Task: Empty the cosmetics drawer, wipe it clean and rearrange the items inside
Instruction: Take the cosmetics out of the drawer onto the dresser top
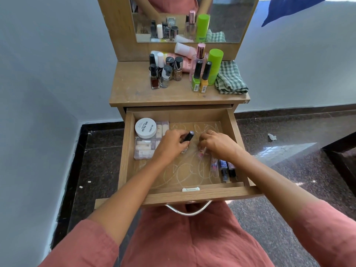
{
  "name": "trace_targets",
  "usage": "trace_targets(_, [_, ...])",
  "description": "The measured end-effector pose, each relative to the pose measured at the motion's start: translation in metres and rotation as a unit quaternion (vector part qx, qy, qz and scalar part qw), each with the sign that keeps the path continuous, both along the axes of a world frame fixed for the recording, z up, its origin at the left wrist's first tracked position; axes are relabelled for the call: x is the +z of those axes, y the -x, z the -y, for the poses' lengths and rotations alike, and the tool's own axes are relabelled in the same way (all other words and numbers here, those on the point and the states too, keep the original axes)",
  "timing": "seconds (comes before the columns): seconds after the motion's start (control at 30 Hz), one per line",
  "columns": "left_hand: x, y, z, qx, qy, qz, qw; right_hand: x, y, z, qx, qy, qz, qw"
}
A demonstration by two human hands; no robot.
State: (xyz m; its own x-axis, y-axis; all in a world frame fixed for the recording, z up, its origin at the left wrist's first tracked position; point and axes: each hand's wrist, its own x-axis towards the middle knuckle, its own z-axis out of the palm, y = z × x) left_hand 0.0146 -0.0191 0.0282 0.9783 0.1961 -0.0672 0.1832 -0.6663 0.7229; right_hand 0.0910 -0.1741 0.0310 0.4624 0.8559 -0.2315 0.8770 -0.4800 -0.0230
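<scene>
Emptying the drawer (192,193) is in hand: a black-capped bottle (188,136) is gripped by the left hand (171,143), a pink bottle (201,154), it seems, by the right hand (217,143). Both need lifting out.

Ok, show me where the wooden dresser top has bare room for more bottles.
Free: the wooden dresser top left of the dark nail polish cluster, and its front strip before the green and yellow polish bottles. Crowded: the back, from that cluster past the lime-green cylinder to the green checked cloth.
</scene>
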Motion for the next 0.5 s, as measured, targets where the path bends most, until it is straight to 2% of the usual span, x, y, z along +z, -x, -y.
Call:
trace_targets(0.17, [0.020, 0.001, -0.003, 0.046, 0.055, 0.060, 0.996, -0.004, 0.001, 0.008, -0.128, -0.161, -0.076, 0.976])
trace_targets(0.33, [0.053, -0.007, -0.011, 0.095, 0.076, 0.132, 0.984, 0.017, 0.012, 0.000, -0.246, -0.359, -0.168, 0.885])
trace_targets(0.5, [0.085, -0.025, -0.018, 0.119, 0.078, 0.203, 0.969, 0.045, 0.013, -0.017, -0.286, -0.458, -0.185, 0.821])
